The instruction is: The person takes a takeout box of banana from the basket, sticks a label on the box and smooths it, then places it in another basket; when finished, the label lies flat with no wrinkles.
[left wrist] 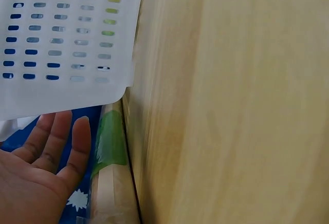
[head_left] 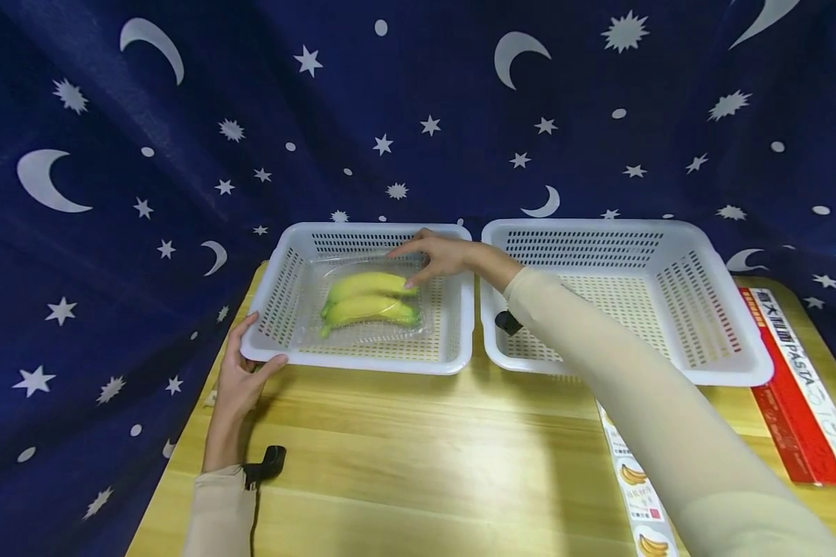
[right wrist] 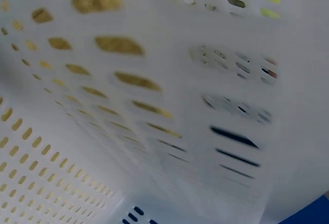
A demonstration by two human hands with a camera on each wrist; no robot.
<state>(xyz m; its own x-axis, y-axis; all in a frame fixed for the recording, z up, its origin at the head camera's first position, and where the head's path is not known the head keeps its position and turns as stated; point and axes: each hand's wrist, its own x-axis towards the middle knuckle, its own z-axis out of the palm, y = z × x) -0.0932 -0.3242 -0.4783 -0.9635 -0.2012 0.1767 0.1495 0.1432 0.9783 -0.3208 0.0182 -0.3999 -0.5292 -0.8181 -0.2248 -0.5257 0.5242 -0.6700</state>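
Two yellow bananas with greenish ends (head_left: 371, 298) lie in a clear plastic pack (head_left: 306, 309) inside the left white basket (head_left: 362, 360). My right hand (head_left: 440, 255) reaches over the basket's right side to the pack's upper right part. Its thumb and forefinger are spread apart, the thumb over a banana's end; whether they touch the pack is hard to tell. With thumb and fingers around the rim, my left hand (head_left: 240, 379) grips the basket's near left corner. In the left wrist view, several fingers (left wrist: 81, 144) show beside the perforated basket wall (left wrist: 67, 88).
A second white basket (head_left: 710, 375) stands close on the right, under my right forearm. Beyond it lies a red-and-white pasta pack (head_left: 783, 418). A strip with banana pictures (head_left: 630, 472) lies on the wooden table (head_left: 418, 456). A dark blue star-patterned cloth (head_left: 418, 93) hangs behind.
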